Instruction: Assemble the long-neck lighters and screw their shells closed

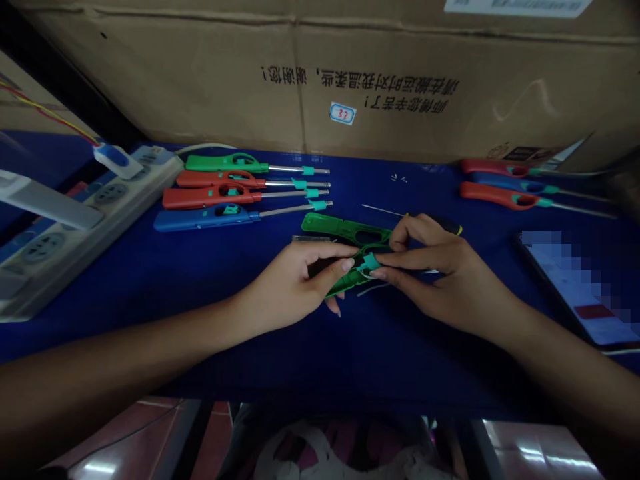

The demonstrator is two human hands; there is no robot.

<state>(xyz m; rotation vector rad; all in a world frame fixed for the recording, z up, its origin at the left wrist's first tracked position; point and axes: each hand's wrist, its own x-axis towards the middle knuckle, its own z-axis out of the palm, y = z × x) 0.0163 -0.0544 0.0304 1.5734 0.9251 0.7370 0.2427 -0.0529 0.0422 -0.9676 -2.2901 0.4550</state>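
My left hand is closed around a green lighter shell half, held just above the blue table. My right hand pinches a small teal trigger piece at that shell, fingertips meeting my left thumb. A second green shell half lies flat just behind both hands. A thin white wire trails out below the held part. A black-handled tool with a thin metal shaft lies behind my right hand.
Several finished long-nosed lighters, green, red and blue, lie in a row at the back left. More red and blue ones lie back right. A white power strip sits left, a phone right, a cardboard box behind.
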